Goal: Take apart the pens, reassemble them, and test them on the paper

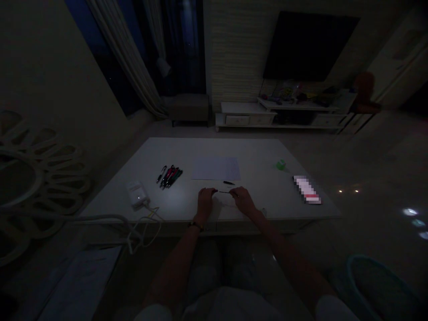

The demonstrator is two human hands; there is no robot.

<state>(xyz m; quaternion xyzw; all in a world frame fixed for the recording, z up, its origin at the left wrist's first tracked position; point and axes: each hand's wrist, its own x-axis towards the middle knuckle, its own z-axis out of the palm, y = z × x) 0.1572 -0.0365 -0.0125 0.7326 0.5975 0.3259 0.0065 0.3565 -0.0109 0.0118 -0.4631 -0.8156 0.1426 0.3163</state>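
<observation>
Low over the near side of the white table (254, 156), my two hands face each other a short gap apart. My right hand (243, 200) pinches a thin dark pen refill (224, 192) that points left. My left hand (205, 203) has its fingers closed on a small dark pen part (215, 191), close to the refill's tip; whether the two touch is too dim to tell. Just beyond the fingers lies a short black pen barrel (229, 183). A paper sheet (214, 168) with writing on its right part lies behind that.
Left on the table are a heap of pens (170, 177) and a white box (137, 194) with cables (150, 218). On the right lie a small green object (281, 165) and a phone (306, 190). A teal-rimmed bin (351, 267) stands on the floor at lower right.
</observation>
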